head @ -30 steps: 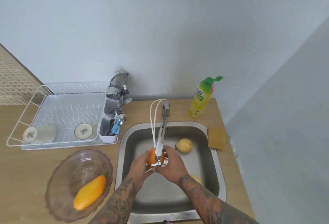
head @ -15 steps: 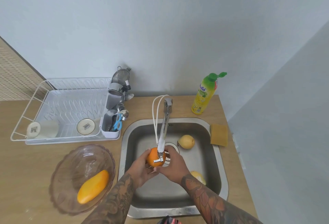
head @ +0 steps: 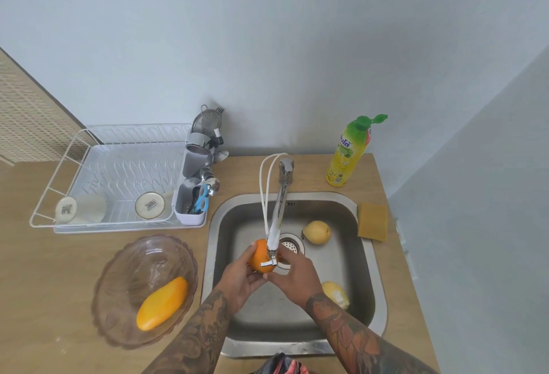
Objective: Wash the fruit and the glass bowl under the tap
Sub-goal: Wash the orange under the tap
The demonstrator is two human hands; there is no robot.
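An orange (head: 260, 257) was held by both hands (head: 237, 277) (head: 297, 272) under the tap (head: 277, 219) above a steel sink (head: 368, 299) set in a wooden counter (head: 44, 284) beside pale walls.

Orange (head: 261, 257) under tap (head: 277, 219), mango (head: 162, 304) in glass bowl (head: 124, 269) (amber-tinted)

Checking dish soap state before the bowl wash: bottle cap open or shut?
Open. The dish soap bottle stands upright on the counter behind the sink, and its green flip cap is hinged up and off to the side.
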